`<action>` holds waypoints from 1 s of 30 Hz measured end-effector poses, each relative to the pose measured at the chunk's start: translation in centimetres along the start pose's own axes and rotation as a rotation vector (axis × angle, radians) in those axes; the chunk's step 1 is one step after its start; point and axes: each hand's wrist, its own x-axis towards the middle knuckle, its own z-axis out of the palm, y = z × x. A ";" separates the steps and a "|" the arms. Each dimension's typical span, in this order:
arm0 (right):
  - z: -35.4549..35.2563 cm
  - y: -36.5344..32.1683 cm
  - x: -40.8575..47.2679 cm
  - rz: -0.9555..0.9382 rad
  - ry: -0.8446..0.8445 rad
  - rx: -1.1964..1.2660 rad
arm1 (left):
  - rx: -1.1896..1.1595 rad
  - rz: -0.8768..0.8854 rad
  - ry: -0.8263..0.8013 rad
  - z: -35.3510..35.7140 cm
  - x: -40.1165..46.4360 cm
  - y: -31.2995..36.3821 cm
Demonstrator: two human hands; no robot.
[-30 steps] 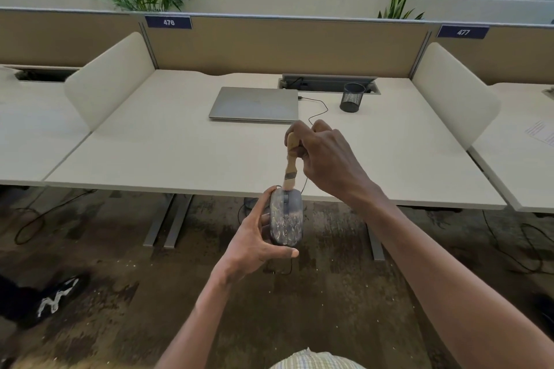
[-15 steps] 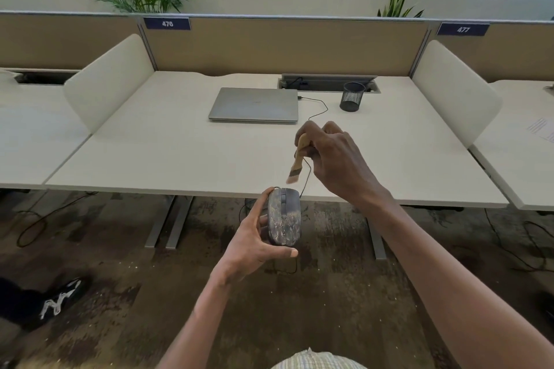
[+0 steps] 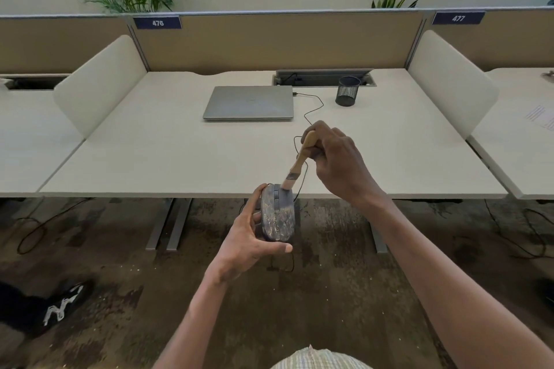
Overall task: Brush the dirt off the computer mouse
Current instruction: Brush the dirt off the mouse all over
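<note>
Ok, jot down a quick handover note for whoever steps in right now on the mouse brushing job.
Left hand: grips the computer mouse by its sides, top facing the camera, held in the air in front of the desk edge.
Right hand: holds the small wooden-handled brush, bristles down at the mouse's front end, beside the wheel.
Done: brushing is under way at the front end.
Left: pale speckled dirt covers most of the mouse's top, so nearly the whole surface needs sweeping.
Also there: the mouse cable runs over the desk to the closed laptop.
</note>
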 end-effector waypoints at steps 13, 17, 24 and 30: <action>-0.1 1.9 0.3 0.227 -0.030 0.278 | -0.041 0.015 -0.040 -0.1 0.5 -0.3; -1.1 3.6 0.1 0.346 -0.036 0.291 | -0.035 0.029 -0.028 -0.2 0.4 -0.3; -0.4 3.4 -0.7 0.433 0.061 0.410 | -0.015 0.050 0.018 -0.2 1.0 0.1; -0.4 4.2 -2.3 0.514 0.018 0.468 | -0.047 0.056 0.060 -0.5 1.0 -0.1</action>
